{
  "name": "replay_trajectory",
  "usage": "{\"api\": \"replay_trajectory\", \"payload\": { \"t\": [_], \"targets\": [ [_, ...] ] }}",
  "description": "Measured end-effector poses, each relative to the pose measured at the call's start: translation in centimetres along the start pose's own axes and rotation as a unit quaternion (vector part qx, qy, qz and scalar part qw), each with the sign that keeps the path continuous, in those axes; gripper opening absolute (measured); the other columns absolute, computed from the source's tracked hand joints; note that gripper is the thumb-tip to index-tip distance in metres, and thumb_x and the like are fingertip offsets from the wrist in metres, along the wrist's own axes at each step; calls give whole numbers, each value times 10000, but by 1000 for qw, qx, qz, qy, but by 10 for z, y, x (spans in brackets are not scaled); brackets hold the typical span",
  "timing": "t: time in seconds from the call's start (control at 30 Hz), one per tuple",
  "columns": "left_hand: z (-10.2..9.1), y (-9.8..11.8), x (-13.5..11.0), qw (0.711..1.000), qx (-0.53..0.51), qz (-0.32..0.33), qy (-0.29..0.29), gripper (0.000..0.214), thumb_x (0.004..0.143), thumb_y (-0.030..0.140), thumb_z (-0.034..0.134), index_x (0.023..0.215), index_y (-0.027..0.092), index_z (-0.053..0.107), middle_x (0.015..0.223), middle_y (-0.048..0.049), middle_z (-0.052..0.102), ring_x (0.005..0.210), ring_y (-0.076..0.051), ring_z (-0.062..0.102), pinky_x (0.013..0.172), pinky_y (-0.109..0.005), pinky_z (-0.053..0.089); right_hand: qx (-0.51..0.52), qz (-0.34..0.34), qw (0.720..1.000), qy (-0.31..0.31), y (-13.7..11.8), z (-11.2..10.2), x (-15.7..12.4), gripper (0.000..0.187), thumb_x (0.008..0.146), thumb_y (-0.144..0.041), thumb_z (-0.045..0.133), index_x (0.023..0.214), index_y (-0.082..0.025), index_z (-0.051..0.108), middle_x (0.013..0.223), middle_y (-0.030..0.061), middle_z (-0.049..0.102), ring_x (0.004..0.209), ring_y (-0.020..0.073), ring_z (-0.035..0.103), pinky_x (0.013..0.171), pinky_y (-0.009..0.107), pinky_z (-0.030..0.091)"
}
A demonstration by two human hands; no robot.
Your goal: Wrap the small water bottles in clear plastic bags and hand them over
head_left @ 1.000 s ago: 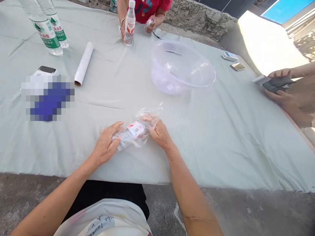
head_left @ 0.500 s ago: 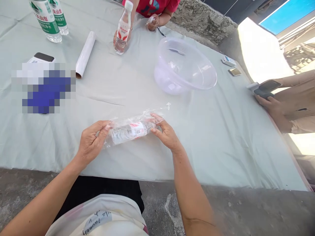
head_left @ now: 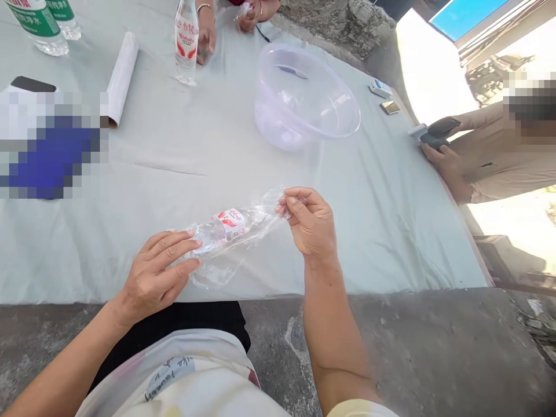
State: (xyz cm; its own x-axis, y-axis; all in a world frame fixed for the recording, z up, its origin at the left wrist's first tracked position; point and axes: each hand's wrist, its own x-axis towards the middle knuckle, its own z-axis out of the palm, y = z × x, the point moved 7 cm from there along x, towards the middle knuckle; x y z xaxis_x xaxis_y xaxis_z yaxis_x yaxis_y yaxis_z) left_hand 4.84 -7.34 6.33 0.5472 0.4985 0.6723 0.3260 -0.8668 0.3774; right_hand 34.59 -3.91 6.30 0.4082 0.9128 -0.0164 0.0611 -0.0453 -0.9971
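Note:
In front of me a plastic bottle point(head_left: 232, 225) with a red and white label lies on its side, wrapped in clear plastic film point(head_left: 217, 269). My left hand point(head_left: 163, 266) rests at the bottle's base end, fingers stretched out and slightly apart, the fingertips touching the film. At the neck end, my right hand point(head_left: 308, 220) is closed in a pinch on a gathered piece of the film. The bottle's cap is hard to make out under the folds.
A lilac basin point(head_left: 278, 124) stands beyond my hands. To its left are an upright bottle point(head_left: 186, 49) beside another person's hand point(head_left: 207, 40), a film roll point(head_left: 121, 81) and large water bottles point(head_left: 39, 29). At right, a person's hands hold a dark device point(head_left: 438, 132).
My right hand has closed on the film past the neck. My left hand has gone from pinching to lying spread on the bottle. The other person's bottle now stands on the table.

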Motion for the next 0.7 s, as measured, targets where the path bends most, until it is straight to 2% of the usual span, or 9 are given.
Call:
{"api": "replay_trajectory", "payload": {
  "t": [0.1, 0.17, 0.3, 0.37, 0.43, 0.53, 0.6, 0.63, 0.7],
  "targets": [
    [4, 1, -6, 999, 11, 23, -21, 276, 830, 12, 608, 971, 236, 687, 1107, -64, 780, 1152, -264, 701, 958, -447, 572, 21, -9, 997, 74, 15, -35, -14, 248, 712, -413, 776, 855, -243, 665, 765, -24, 668, 679, 119, 626, 648, 285, 504],
    [6, 2, -12, 999, 1, 23, -30, 280, 842, 14, 616, 977, 249, 689, 1098, -40, 784, 1154, -247, 701, 959, -426, 575, 13, 28, 994, 107, 35, -57, -29, 276, 679, -413, 792, 855, -236, 674, 736, -24, 671, 649, 118, 614, 626, 285, 502],
    [15, 7, -25, 997, -12, 23, -66, 305, 845, 1, 627, 998, 259, 683, 1137, -19, 776, 1185, -232, 686, 1002, -427, 561, -52, 140, 982, 119, 75, -91, -68, 367, 623, -454, 826, 850, -190, 711, 724, 17, 716, 615, 130, 614, 603, 298, 505],
    [17, 10, -29, 997, -9, 27, -78, 316, 841, -15, 611, 1007, 245, 680, 1171, -36, 766, 1214, -243, 671, 1018, -443, 552, -105, 182, 971, 111, 83, -104, -85, 400, 627, -472, 819, 870, -169, 726, 738, 40, 733, 620, 140, 622, 605, 303, 502],
    [15, 12, -30, 996, -5, 33, -82, 308, 831, -23, 592, 985, 230, 679, 1199, -55, 757, 1231, -258, 661, 1022, -455, 546, -167, 197, 957, 130, 80, -116, -96, 395, 656, -472, 786, 891, -159, 732, 772, 56, 744, 643, 153, 638, 611, 303, 494],
    [12, 13, -28, 993, -13, 36, -111, 279, 796, -17, 578, 897, 222, 680, 1260, -68, 730, 1273, -288, 631, 1042, -480, 526, -265, 150, 929, 209, 53, -127, -102, 342, 766, -466, 696, 956, -184, 734, 910, 71, 756, 751, 183, 683, 668, 329, 517],
    [9, 12, -30, 990, -18, 34, -138, 264, 767, -7, 570, 836, 225, 675, 1291, -55, 715, 1292, -303, 614, 1061, -504, 507, -312, 70, 918, 233, 27, -116, -99, 305, 859, -459, 628, 1012, -214, 725, 994, 68, 751, 848, 204, 703, 752, 374, 549],
    [8, 11, -32, 988, -18, 30, -152, 257, 757, 1, 562, 810, 228, 669, 1282, -42, 719, 1282, -304, 620, 1064, -512, 502, -328, 15, 918, 222, 14, -103, -95, 279, 898, -442, 599, 1026, -226, 720, 1018, 65, 748, 896, 213, 706, 800, 397, 558],
    [3, 5, -39, 986, -15, 19, -168, 254, 766, 19, 541, 789, 245, 654, 1167, -3, 760, 1206, -279, 667, 1026, -498, 524, -341, -104, 922, 147, -6, -68, -87, 223, 955, -373, 552, 1048, -247, 711, 1050, 61, 746, 992, 222, 704, 898, 427, 557]
  ]
}}
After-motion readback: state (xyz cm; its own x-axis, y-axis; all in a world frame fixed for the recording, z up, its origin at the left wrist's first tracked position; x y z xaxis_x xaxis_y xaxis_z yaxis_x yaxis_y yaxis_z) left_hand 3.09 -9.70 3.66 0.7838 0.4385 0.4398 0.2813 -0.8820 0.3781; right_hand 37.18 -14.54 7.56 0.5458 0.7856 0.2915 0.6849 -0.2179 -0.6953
